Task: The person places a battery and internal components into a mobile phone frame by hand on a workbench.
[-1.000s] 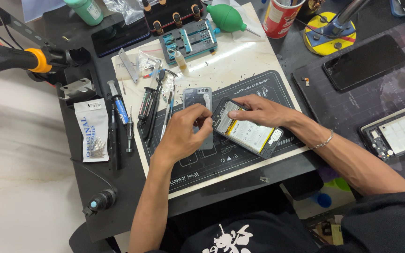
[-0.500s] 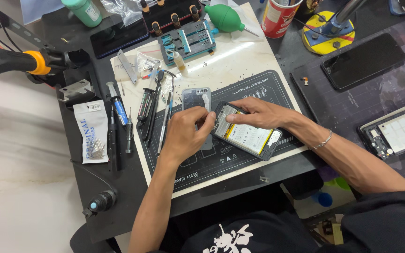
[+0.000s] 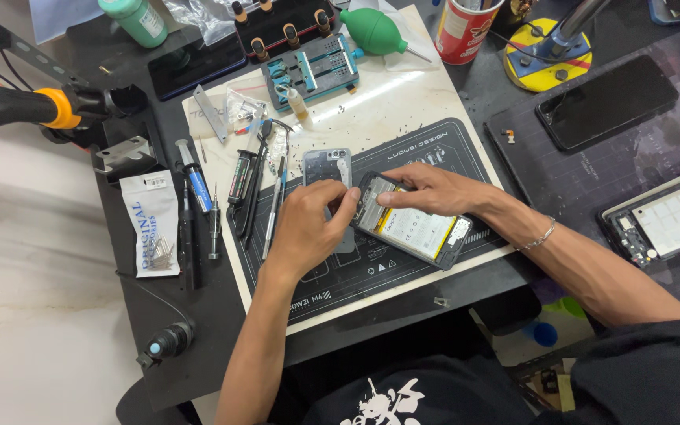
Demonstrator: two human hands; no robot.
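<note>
Black rubber covered the work mat [image 3: 403, 267] where both my hands met, over an opened phone [image 3: 412, 228] lying at a slant near the mat's middle, its back off and its pale yellowish battery showing. My right hand [image 3: 428, 189] rested flat across the far end of that phone, fingers spread and pressing it down, a thin bracelet [image 3: 539, 234] on the wrist. My left hand [image 3: 311, 228] came in from the near left with its fingertips [image 3: 350, 203] pinched together at the phone's far left corner; they seemed to nip some small part or tool there, though it was too tiny for me to tell what. The two hands almost touched at that corner.

Just behind my left hand lay a grey back cover [image 3: 327, 167], partly hidden by my knuckles. To the left of it, on the edge of the mat, sat a row of tools: tweezers [image 3: 279, 201], a black screwdriver [image 3: 238, 179] and a blue-tipped syringe [image 3: 195, 185]. Further left a white packet [image 3: 149, 232] lay on the dark table [image 3: 198, 346]. At the far side stood a teal holding jig [image 3: 312, 69], a green air blower [image 3: 378, 31], a red cup [image 3: 466, 30] and a green bottle [image 3: 137, 20]. Well off to the right, another dark phone [image 3: 606, 102] lay face down on a second mat, and a stripped phone frame [image 3: 667, 222] sat near the right edge.
</note>
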